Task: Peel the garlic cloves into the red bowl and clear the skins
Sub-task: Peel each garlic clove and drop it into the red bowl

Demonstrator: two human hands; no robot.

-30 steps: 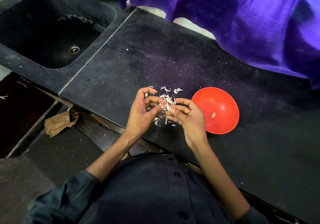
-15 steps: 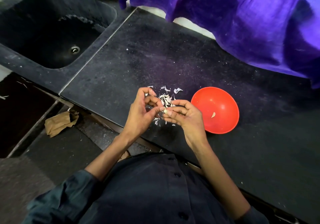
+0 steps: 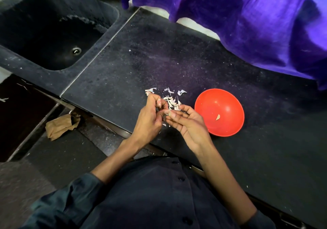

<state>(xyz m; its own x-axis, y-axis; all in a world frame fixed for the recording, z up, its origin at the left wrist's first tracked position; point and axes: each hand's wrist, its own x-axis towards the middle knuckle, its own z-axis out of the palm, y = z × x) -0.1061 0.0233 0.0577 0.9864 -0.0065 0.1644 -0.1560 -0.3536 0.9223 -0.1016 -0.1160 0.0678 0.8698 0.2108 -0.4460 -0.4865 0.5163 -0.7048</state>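
Head view:
Left hand [image 3: 147, 120]: centre of frame, fingers curled, pinching a clove [image 3: 169, 112] with the right hand.
Right hand [image 3: 190, 124]: palm up, fingers curled loosely under the clove.
Skins [image 3: 170, 99]: scattered on the counter [image 3: 123, 73] just above the hands.
Bowl [image 3: 230, 128]: red, right of the hands, one peeled clove [image 3: 217, 117] inside.
Sink [image 3: 53, 34]: upper left.
Cloth [image 3: 247, 16]: purple, upper right.

Garlic clove [image 3: 169, 112] mostly hidden between fingertips; purple cloth [image 3: 247, 20] cropped.

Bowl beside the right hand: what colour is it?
Red bowl, plain; clearest in the head view.
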